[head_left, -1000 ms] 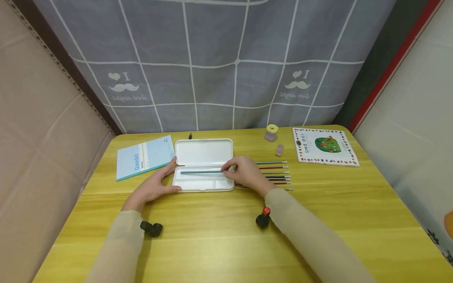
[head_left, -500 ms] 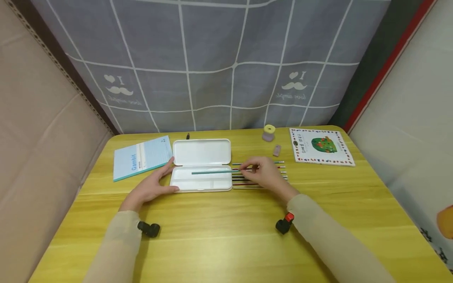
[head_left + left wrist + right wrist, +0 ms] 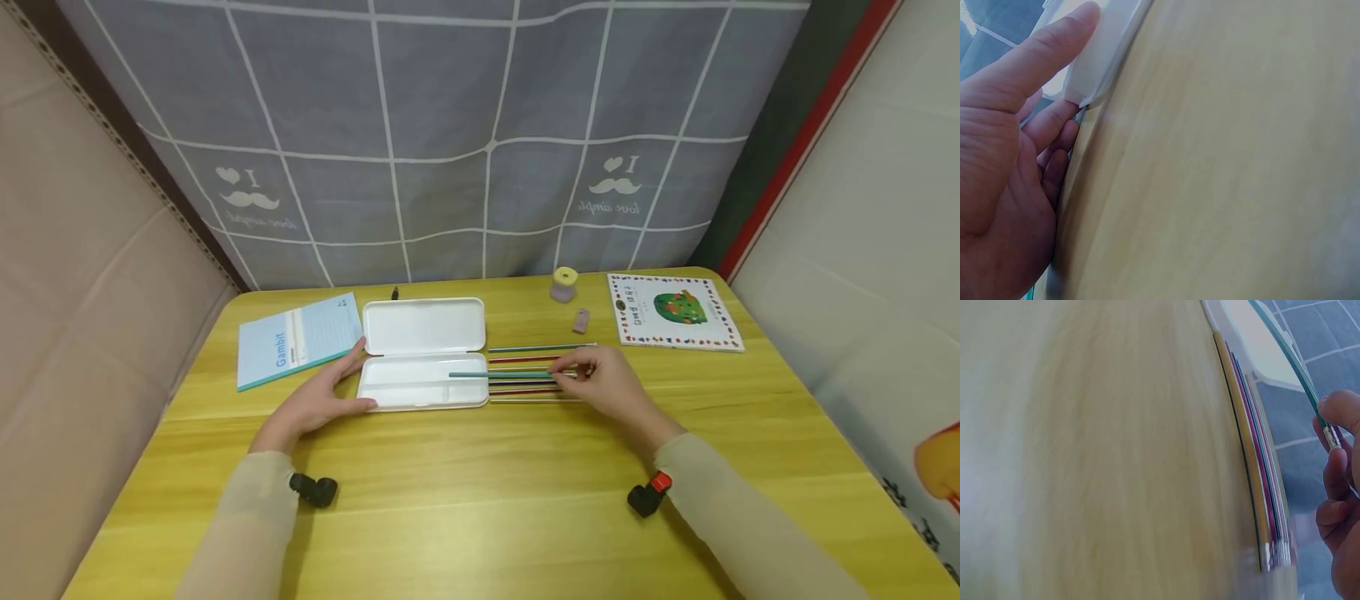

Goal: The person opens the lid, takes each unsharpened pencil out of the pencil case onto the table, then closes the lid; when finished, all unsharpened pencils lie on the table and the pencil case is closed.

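A white pencil case [image 3: 401, 372] lies with its lid up in the middle of the table. My left hand [image 3: 318, 408] rests against its left end, thumb extended at the near corner and fingers along the side. My right hand [image 3: 603, 383] pinches a green pencil [image 3: 517, 375] near its eraser end, between thumb and fingers. This pencil's far end reaches over the right part of the case. Beneath it, several other pencils [image 3: 525, 400] lie in a row right of the case, their eraser ends partly hidden by my hand in the head view.
A light blue notebook [image 3: 298, 340] lies left of the case, and a dark pen tip [image 3: 395, 293] shows behind the lid. At the back right are a yellow and purple round container [image 3: 564, 284], a small pinkish eraser [image 3: 581, 321] and a white illustrated booklet [image 3: 675, 311].
My right hand has drawn the green pencil rightward, so most of it is now out from over the case and above the row of pencils. My left hand stays at the case.
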A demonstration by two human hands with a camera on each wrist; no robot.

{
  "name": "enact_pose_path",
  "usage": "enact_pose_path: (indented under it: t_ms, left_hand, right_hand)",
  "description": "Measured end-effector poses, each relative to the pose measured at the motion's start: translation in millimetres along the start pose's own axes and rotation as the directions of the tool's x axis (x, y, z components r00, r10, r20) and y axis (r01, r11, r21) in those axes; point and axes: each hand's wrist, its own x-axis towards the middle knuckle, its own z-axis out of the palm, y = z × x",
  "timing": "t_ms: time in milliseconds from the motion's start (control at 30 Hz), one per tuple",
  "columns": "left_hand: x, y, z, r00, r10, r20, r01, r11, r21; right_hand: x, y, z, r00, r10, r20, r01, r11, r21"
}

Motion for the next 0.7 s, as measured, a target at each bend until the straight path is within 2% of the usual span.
enact_pose_path:
  t_ms: [167,367,567,700]
  left_hand:
    - [0.5,0.9,0.7,1.0,0.004,0.001,-0.004,1.0,-0.003]
    - [1.6,1.3,0.7,1.0,-0.001,0.007,0.001,1.0,-0.006]
    - [0.5,1.1,0.4,1.0,-0.002,0.002,0.002,1.0,-0.003]
    - [-0.2,2.7,0.9,1.0,-0.004,0.001,0.004,1.0,-0.006]
  right_hand:
    - [-16.6,11,-19,1.0,-0.014,-0.008,0.014,1.0,-0.005]
    - [-34.7,16,-39,0.999,-0.001,0.032,0.001,1.0,0.006]
    - [-45.7,23,-42,0.995,0.05,0.086,-0.052,0.999,0.016]
    - [-49.0,30,-40,0.995,0.036,0.094,-0.04,0.999,0.033]
